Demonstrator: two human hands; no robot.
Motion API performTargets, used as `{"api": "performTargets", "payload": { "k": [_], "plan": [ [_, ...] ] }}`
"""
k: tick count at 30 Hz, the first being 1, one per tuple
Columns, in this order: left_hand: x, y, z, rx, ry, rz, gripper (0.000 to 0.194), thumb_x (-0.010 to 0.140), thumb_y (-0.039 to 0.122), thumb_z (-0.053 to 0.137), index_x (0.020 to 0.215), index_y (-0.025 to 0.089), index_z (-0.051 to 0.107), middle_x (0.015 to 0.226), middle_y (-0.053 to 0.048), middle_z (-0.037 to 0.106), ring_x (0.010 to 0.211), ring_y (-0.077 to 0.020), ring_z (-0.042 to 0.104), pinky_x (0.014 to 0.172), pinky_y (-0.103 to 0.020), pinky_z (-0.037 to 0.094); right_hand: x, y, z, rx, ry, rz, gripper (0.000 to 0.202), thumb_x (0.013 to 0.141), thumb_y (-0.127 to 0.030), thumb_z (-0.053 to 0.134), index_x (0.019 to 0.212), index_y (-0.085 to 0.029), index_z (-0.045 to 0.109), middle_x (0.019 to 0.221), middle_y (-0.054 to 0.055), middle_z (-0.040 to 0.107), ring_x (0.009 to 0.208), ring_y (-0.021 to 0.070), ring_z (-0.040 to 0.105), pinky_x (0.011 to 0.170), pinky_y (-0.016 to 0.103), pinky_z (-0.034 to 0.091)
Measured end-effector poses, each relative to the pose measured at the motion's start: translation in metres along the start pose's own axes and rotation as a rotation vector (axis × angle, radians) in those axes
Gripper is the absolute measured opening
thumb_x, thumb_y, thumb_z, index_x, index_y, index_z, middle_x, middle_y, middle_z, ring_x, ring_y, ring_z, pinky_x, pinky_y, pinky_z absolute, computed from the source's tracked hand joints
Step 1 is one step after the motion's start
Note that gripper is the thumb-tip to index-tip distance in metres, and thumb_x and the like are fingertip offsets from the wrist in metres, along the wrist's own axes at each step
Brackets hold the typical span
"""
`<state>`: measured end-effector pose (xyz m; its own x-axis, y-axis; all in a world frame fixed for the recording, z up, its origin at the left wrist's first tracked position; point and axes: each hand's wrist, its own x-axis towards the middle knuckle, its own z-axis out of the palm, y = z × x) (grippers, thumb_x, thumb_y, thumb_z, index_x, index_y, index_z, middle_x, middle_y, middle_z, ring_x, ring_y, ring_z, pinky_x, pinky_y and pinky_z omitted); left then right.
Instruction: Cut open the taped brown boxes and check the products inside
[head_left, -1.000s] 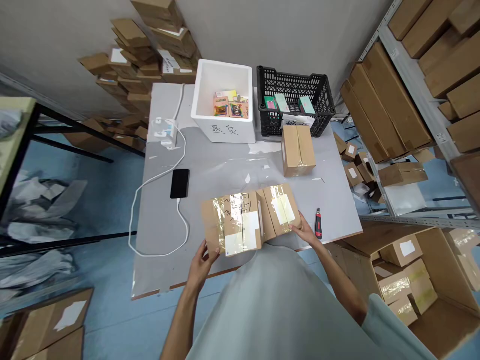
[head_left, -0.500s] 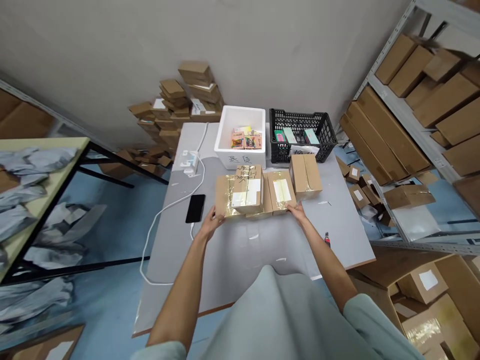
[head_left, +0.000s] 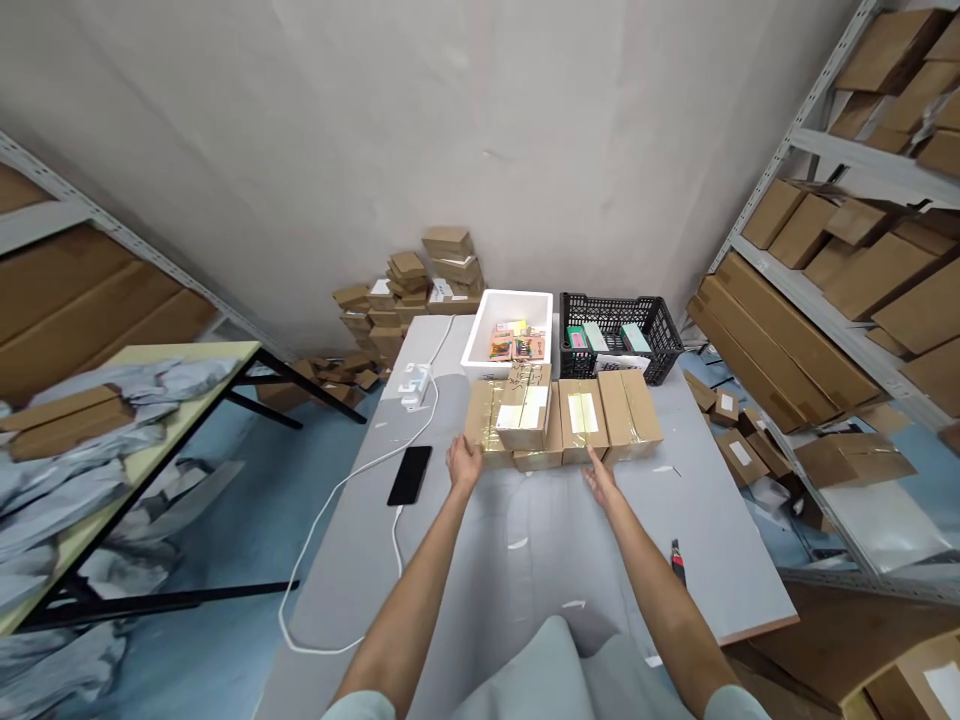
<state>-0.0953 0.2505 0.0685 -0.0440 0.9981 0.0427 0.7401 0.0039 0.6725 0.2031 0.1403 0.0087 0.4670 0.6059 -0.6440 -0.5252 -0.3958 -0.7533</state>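
Several taped cardboard boxes form a row on the grey table. My left hand [head_left: 465, 463] has its fingers bent around the front left corner of the leftmost box [head_left: 485, 420]. A smaller box with handwriting and a white label [head_left: 525, 408] rests on top of the row's left part, partly hiding a box [head_left: 544, 458] beneath. My right hand [head_left: 600, 480] is open, its fingers spread at the front lower edge of a labelled box [head_left: 583, 425]. At the row's right end stands a plainer taped box [head_left: 630, 415], close against the labelled one.
Behind the row stand a white foam bin [head_left: 481, 335] with small colourful packs and a black crate [head_left: 660, 335] with small boxes. A phone [head_left: 409, 476], a white cable [head_left: 322, 510], a power strip [head_left: 414, 387] and a red-black cutter [head_left: 678, 562] lie on the table [head_left: 525, 580].
The view has tilted upward. The rightmost box now lines up against the labelled box. My right hand has opened and shifted to the labelled box's front; my left remains at the leftmost box.
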Motion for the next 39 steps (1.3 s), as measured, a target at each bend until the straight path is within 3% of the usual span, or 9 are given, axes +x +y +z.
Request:
{"api": "performTargets", "payload": {
  "k": [4,8,12,15,19,23,27,31,39],
  "plan": [
    [-0.008,0.030,0.013,-0.063,0.147,-0.064,0.078,0.116,0.056,0.042,0.176,0.007,0.043,0.174,-0.032,0.053,0.167,-0.0407,0.049,0.137,-0.057,0.040,-0.024,0.034,-0.013,-0.056,-0.027,0.136,0.082,0.085,-0.082,0.087,0.132,-0.018,0.071,0.130,0.018,0.079,0.127,0.0329,0.082,0.111,0.045,0.069],
    [-0.014,0.083,0.024,-0.049,0.186,0.120,0.091,0.102,0.069,0.073,0.171,0.014,0.052,0.180,-0.028,0.046,0.171,-0.0438,0.040,0.140,-0.058,0.035,-0.047,0.058,-0.020,-0.094,-0.073,0.207,0.081,0.088,-0.085,0.082,0.133,-0.019,0.070,0.131,0.020,0.078,0.125,0.0345,0.083,0.110,0.047,0.068],
    [-0.024,0.122,0.031,0.062,0.130,0.123,0.083,0.090,0.052,0.089,0.158,0.011,0.064,0.177,-0.035,0.044,0.163,-0.0559,0.045,0.133,-0.069,0.038,-0.065,0.066,-0.023,-0.110,-0.133,0.207,0.073,0.089,-0.079,0.086,0.129,-0.019,0.071,0.133,0.021,0.078,0.118,0.0323,0.085,0.110,0.044,0.067],
    [-0.037,0.126,0.032,0.021,0.123,0.060,0.082,0.087,0.037,0.089,0.159,0.009,0.063,0.173,-0.035,0.046,0.160,-0.0561,0.048,0.132,-0.068,0.041,-0.074,0.066,-0.033,-0.098,-0.173,0.175,0.062,0.092,-0.068,0.089,0.127,-0.020,0.072,0.131,0.019,0.079,0.113,0.0290,0.086,0.109,0.042,0.067],
    [-0.072,0.096,0.023,-0.140,0.013,0.181,0.087,0.077,0.035,0.097,0.157,0.021,0.068,0.165,-0.024,0.055,0.162,-0.0525,0.049,0.136,-0.064,0.042,-0.078,0.064,-0.063,-0.067,-0.187,0.133,0.052,0.094,-0.053,0.089,0.132,-0.020,0.073,0.130,0.016,0.081,0.109,0.0259,0.086,0.104,0.038,0.068],
    [-0.127,0.038,0.009,-0.275,-0.181,0.214,0.098,0.070,0.042,0.102,0.162,0.029,0.067,0.167,-0.017,0.058,0.160,-0.0445,0.055,0.136,-0.056,0.047,-0.079,0.068,-0.112,-0.033,-0.138,0.111,0.071,0.097,-0.043,0.084,0.163,-0.030,0.061,0.150,0.011,0.076,0.121,0.0227,0.083,0.104,0.033,0.067],
    [-0.179,-0.017,0.001,-0.517,-0.482,0.006,0.111,0.067,0.053,0.103,0.168,0.026,0.063,0.171,-0.017,0.059,0.156,-0.0430,0.060,0.128,-0.055,0.055,-0.085,0.081,-0.158,0.009,-0.173,0.095,0.089,0.097,-0.044,0.081,0.178,-0.043,0.045,0.171,0.007,0.062,0.123,0.0210,0.082,0.110,0.037,0.067],
    [-0.213,-0.056,0.010,-0.624,-0.718,-0.225,0.116,0.056,0.041,0.106,0.165,0.023,0.067,0.172,-0.016,0.062,0.157,-0.0421,0.061,0.134,-0.053,0.049,-0.095,0.106,-0.180,-0.147,-0.300,0.048,0.078,0.091,-0.049,0.087,0.165,-0.037,0.064,0.163,0.007,0.070,0.127,0.0236,0.079,0.115,0.041,0.065],
    [-0.253,-0.081,0.053,-0.658,-0.418,-0.512,0.089,0.083,0.039,0.093,0.165,0.022,0.063,0.169,-0.022,0.063,0.161,-0.0391,0.058,0.132,-0.054,0.051,-0.111,0.161,-0.181,-0.534,-0.330,-0.043,0.078,0.082,-0.062,0.094,0.146,-0.023,0.075,0.145,0.015,0.078,0.103,0.0267,0.081,0.093,0.044,0.073]
  ]
}}
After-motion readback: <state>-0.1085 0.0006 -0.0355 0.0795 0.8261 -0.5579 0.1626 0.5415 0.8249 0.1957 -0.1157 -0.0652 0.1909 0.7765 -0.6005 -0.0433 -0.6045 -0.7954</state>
